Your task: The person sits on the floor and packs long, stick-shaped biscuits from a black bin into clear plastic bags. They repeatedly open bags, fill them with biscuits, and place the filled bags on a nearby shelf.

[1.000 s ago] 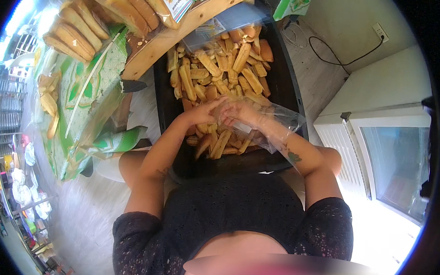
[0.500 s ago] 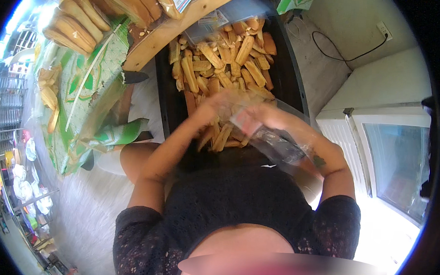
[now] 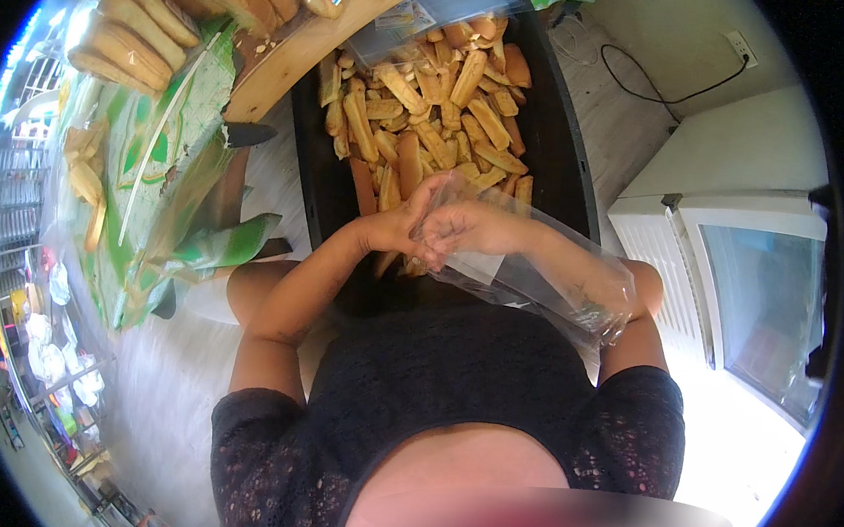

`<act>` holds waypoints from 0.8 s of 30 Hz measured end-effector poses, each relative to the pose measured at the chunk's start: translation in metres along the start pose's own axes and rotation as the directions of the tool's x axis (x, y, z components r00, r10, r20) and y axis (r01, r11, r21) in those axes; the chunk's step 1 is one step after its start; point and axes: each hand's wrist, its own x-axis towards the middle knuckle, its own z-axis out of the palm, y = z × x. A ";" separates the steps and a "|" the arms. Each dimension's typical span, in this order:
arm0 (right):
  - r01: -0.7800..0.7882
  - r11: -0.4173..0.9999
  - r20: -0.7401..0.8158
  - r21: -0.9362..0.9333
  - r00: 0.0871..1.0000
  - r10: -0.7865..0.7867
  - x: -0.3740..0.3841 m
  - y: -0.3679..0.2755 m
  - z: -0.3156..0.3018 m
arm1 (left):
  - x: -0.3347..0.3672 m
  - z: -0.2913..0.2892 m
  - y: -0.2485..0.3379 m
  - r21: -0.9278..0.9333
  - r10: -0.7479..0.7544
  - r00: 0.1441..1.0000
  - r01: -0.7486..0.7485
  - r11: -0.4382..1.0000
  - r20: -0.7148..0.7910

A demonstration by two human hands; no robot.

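A clear plastic bag (image 3: pixel 558 279) stretches from my hands back along my right forearm. My left hand (image 3: pixel 397 227) is closed on the bag's left end. Close against it, my right hand (image 3: pixel 475 230) has its fingers curled at the same end, showing through the film; whether it is inside the bag or behind it I cannot tell. A pale label or card (image 3: pixel 478 264) shows in the bag below my right hand. Both hands are above the near part of a black tub (image 3: pixel 572 166) heaped with long golden bread pieces (image 3: pixel 438 104).
A wooden board edge (image 3: pixel 304 56) runs at the upper left, beside bread loaves (image 3: pixel 135 48) and a green-and-white printed sheet (image 3: pixel 168 149). A blue translucent plastic sheet (image 3: pixel 442 15) overlaps the tub's far end. At the right stands a white glass-fronted cabinet (image 3: pixel 716 220), with a black cable (image 3: pixel 636 99) behind.
My hands have come closer together at the bag's end, and their blur has gone. The bag now lies spread flatter over my right forearm. The view has shifted slightly.
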 end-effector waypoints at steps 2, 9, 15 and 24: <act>-0.033 0.934 0.039 0.355 0.999 0.020 0.004 0.003 0.005 | 0.002 0.014 0.013 -0.492 -0.163 0.983 0.103 0.865 -0.081; 0.049 0.734 -0.378 -0.677 0.832 -0.405 0.021 0.024 0.012 | -0.003 0.017 0.015 -0.433 -0.226 0.929 0.082 0.898 -0.293; -0.208 0.975 -0.383 -0.073 0.909 0.165 0.033 0.030 -0.007 | 0.005 0.005 -0.003 -0.634 -0.308 0.933 0.127 0.763 -0.184; -0.275 0.927 -0.392 -0.255 0.906 0.161 0.029 0.033 -0.012 | 0.016 0.016 -0.016 -0.635 -0.359 0.877 0.083 0.768 -0.320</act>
